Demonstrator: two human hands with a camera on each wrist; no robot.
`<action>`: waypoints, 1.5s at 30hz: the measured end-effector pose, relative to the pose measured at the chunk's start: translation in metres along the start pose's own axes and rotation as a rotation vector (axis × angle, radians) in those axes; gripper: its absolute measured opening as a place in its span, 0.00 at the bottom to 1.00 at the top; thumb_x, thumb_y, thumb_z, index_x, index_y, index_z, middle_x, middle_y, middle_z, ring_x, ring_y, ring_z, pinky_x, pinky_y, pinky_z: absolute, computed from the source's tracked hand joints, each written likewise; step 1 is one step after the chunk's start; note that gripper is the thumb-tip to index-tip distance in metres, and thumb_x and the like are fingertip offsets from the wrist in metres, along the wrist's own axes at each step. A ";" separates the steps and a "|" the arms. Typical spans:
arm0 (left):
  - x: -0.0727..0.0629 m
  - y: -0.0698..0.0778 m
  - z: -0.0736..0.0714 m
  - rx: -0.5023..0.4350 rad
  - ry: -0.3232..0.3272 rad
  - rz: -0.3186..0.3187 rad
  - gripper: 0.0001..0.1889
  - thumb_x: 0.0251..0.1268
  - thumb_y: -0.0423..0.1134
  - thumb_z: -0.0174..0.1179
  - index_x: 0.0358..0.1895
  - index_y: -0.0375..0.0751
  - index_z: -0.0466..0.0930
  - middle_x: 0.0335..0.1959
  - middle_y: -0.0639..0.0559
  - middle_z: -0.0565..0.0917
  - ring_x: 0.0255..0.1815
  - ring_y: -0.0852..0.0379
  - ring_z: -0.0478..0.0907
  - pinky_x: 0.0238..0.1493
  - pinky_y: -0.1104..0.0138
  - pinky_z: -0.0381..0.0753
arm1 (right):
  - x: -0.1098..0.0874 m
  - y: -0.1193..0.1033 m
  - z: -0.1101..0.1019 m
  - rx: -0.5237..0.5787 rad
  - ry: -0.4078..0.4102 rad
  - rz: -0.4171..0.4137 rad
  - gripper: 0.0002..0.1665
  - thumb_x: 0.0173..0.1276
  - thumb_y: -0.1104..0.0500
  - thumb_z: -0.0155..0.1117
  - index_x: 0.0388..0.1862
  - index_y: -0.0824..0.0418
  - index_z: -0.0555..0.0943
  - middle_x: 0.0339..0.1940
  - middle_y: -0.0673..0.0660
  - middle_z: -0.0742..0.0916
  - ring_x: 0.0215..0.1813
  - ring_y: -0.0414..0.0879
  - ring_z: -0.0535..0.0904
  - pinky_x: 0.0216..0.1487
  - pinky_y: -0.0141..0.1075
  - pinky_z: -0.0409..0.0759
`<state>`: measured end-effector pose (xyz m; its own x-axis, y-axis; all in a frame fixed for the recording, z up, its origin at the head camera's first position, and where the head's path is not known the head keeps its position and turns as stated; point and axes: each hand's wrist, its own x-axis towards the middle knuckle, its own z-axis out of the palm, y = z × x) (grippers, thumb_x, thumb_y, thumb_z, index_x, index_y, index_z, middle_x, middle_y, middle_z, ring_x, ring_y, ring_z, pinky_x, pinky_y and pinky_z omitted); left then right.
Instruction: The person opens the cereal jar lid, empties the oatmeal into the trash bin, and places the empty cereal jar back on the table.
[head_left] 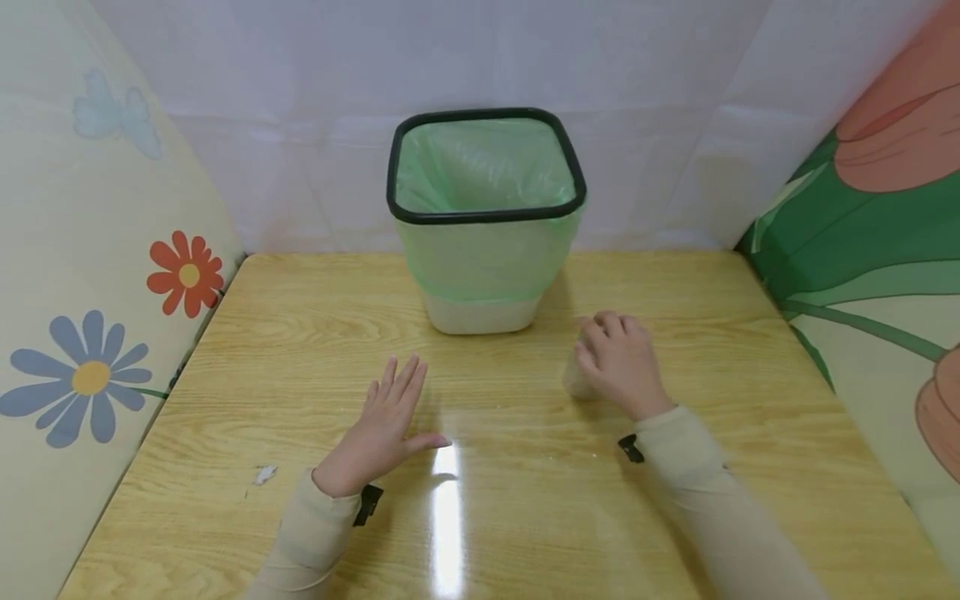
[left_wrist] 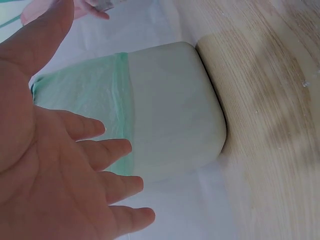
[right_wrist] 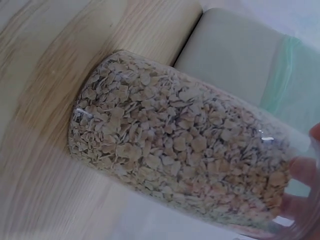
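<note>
My right hand (head_left: 624,367) grips a clear jar of rolled oats (right_wrist: 180,145) near its top, from above. In the right wrist view the jar's base appears to stand on the wooden table, and fingertips (right_wrist: 302,172) show at its upper end. The head view leaves only the jar's lower left side uncovered by the hand. My left hand (head_left: 386,433) holds nothing; its fingers are straight and the thumb is spread. Beyond both hands stands a pale bin (head_left: 480,315) with a black rim and a green liner bag (head_left: 487,258).
The wood-grain table (head_left: 315,317) has a small pale worn patch (head_left: 265,475) at the left. A white cloth (head_left: 300,125) hangs behind the bin. Flower-printed panels (head_left: 90,208) flank the table on both sides.
</note>
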<state>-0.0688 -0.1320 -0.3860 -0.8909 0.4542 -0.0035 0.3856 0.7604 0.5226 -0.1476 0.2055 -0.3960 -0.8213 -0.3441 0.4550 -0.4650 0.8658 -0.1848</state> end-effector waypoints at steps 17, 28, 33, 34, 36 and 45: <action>-0.001 -0.002 0.002 0.001 0.004 0.013 0.51 0.61 0.53 0.63 0.75 0.28 0.43 0.76 0.33 0.44 0.76 0.33 0.33 0.68 0.34 0.41 | 0.007 -0.016 0.010 0.017 0.079 -0.083 0.22 0.62 0.55 0.55 0.48 0.69 0.82 0.42 0.69 0.81 0.42 0.66 0.75 0.42 0.58 0.74; 0.000 -0.002 0.003 -0.014 0.000 0.013 0.51 0.61 0.52 0.64 0.75 0.27 0.44 0.76 0.31 0.47 0.75 0.32 0.33 0.68 0.34 0.42 | 0.010 -0.025 0.017 0.034 0.101 -0.121 0.22 0.64 0.54 0.53 0.49 0.67 0.83 0.42 0.68 0.82 0.43 0.66 0.75 0.43 0.59 0.74; 0.000 -0.003 0.004 -0.007 0.008 0.021 0.51 0.61 0.52 0.64 0.75 0.27 0.43 0.76 0.32 0.45 0.75 0.31 0.34 0.68 0.34 0.42 | 0.012 -0.029 0.018 0.034 0.104 -0.132 0.23 0.64 0.53 0.52 0.49 0.66 0.83 0.43 0.68 0.82 0.43 0.65 0.75 0.43 0.58 0.74; 0.000 -0.003 0.004 -0.005 0.010 0.022 0.51 0.61 0.52 0.64 0.75 0.27 0.43 0.76 0.32 0.45 0.75 0.31 0.35 0.68 0.34 0.42 | 0.012 -0.030 0.018 0.034 0.102 -0.132 0.23 0.64 0.53 0.52 0.49 0.66 0.83 0.43 0.68 0.82 0.43 0.65 0.75 0.43 0.58 0.74; 0.000 -0.003 0.005 -0.005 0.013 0.025 0.51 0.61 0.52 0.64 0.75 0.27 0.44 0.76 0.32 0.46 0.75 0.31 0.35 0.68 0.34 0.42 | 0.012 -0.032 0.018 0.040 0.094 -0.132 0.23 0.64 0.53 0.51 0.49 0.66 0.82 0.43 0.67 0.82 0.43 0.65 0.75 0.43 0.58 0.74; 0.000 -0.002 0.005 0.001 0.010 0.019 0.50 0.60 0.52 0.65 0.75 0.27 0.45 0.76 0.31 0.47 0.75 0.30 0.36 0.67 0.34 0.44 | 0.015 -0.038 0.021 0.042 0.093 -0.152 0.23 0.64 0.54 0.50 0.47 0.66 0.82 0.43 0.67 0.82 0.45 0.64 0.75 0.47 0.58 0.73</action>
<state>-0.0687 -0.1308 -0.3917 -0.8856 0.4642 0.0152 0.4031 0.7519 0.5217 -0.1486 0.1596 -0.4005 -0.7075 -0.4330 0.5586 -0.5966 0.7896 -0.1436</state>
